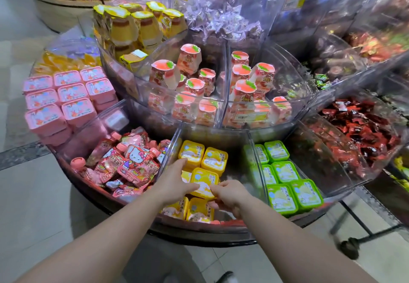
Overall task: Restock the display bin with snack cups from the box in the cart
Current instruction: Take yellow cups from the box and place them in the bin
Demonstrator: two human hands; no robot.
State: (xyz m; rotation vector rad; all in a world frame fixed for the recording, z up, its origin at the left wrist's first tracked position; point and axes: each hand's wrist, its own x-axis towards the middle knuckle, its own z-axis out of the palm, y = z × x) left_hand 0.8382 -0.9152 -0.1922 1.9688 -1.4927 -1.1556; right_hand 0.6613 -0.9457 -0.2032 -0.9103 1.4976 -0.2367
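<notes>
Tiered clear shop bins fill the background as a yellow snack cup (204, 182) is settled into the display bin (177, 137). It is pinched at its near edge by the right hand (229, 195); the left hand (177, 178), fingers straight, is pressed to its left side. It would best be lowered flat, flush with cups beyond the fingertips. "HELLO" is readable on pink pouches (132, 161) left of the fingers.

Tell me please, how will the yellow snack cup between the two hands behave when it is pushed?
The yellow snack cup looks like rigid plastic, so it probably keeps its shape. Squarish and low, it should slide, not roll. It rests tilted on other cups, so it may slip sideways.
</notes>
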